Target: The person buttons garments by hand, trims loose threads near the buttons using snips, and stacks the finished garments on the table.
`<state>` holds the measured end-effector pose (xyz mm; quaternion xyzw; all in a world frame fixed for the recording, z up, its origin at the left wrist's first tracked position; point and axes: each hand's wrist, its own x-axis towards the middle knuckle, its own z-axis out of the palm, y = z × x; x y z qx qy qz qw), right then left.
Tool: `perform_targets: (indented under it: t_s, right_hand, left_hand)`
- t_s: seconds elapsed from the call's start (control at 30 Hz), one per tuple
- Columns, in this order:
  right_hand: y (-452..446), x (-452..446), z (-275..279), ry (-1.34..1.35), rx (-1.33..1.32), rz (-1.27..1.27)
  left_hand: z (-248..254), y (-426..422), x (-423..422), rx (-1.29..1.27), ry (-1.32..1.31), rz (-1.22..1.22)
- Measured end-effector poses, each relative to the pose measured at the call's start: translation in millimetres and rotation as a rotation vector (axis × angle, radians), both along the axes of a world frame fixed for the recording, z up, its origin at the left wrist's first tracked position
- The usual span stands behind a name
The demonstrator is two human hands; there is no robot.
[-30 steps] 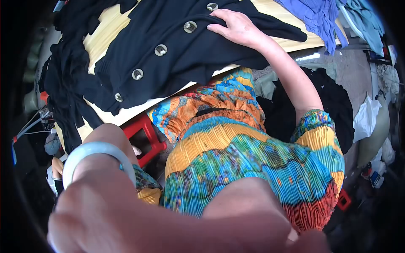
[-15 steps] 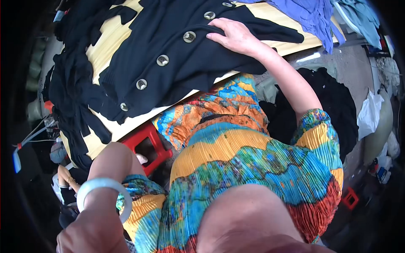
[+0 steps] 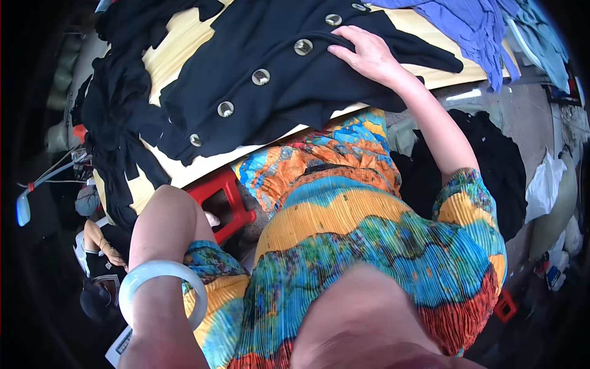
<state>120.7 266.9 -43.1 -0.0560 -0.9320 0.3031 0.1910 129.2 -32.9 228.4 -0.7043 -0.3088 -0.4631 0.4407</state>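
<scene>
A black garment [image 3: 283,86] with a row of large round buttons lies spread over the pale tabletop. My right hand [image 3: 372,58] rests on its upper right part, beside the buttons. A fold of the dark cloth passes between the thumb and the fingers, which are closed on it. At the lower left, my left arm is bent back toward me, with a pale bangle [image 3: 163,264] around it. Only the base of my left hand [image 3: 163,353] shows at the bottom edge; its fingers are out of the picture.
More black clothing [image 3: 117,123] covers the table's left side. Purple cloth [image 3: 467,31] hangs over the far right corner. Below stand a red stool [image 3: 224,206] and, to the right, a dark pile of cloth [image 3: 491,166]. Another person's arm [image 3: 101,243] is at the left.
The whole view has shifted, so the table and garment appear farther right. My right hand keeps its place on the cloth. My left hand has slipped mostly below the bottom edge.
</scene>
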Motion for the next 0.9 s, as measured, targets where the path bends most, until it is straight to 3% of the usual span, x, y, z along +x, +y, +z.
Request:
perform_targets:
  t_s: [0.13, 0.23, 0.3, 0.37, 0.43, 0.5, 0.57, 0.63, 0.7, 0.8, 0.9]
  right_hand:
    - [-1, 2, 3, -0.002, -0.026, -0.008]
    - [-1, 1, 5, 0.004, -0.062, -0.004]
    - [0, 5, 12, -0.034, -0.113, 0.003]
    - [3, 9, 17, -0.031, -0.143, 0.008]
    - [4, 13, 18, -0.044, -0.138, 0.013]
    - [9, 18, 18, -0.062, -0.092, 0.02]
    - [9, 20, 20, -0.056, -0.067, 0.014]
    - [9, 20, 16, -0.052, -0.045, 0.012]
    - [10, 18, 13, -0.022, -0.016, 0.002]
    - [9, 17, 8, 0.02, 0.009, 0.009]
    - [7, 17, 14, -0.048, 0.018, -0.001]
  left_hand:
    - [-11, -4, 7, -0.076, 0.032, -0.177]
    - [-24, -2, 11, 0.436, 0.073, -0.193]
    - [-34, 1, -11, 0.365, -0.055, 0.033]
    - [-30, 11, -10, 0.118, -0.586, -0.256]
    - [-23, 10, -11, -0.048, -0.917, -0.386]
    - [-18, -4, -10, -0.072, -0.99, -0.594]
    - [-15, -5, -9, -0.105, -0.919, -0.562]
    - [-12, 9, 0, -0.144, -0.722, -0.27]
    - [-9, 7, 0, -0.261, -0.711, -0.261]
    - [-7, -9, 0, -0.471, -0.915, -0.598]
    - [-16, 3, 7, -0.458, -0.97, -0.782]
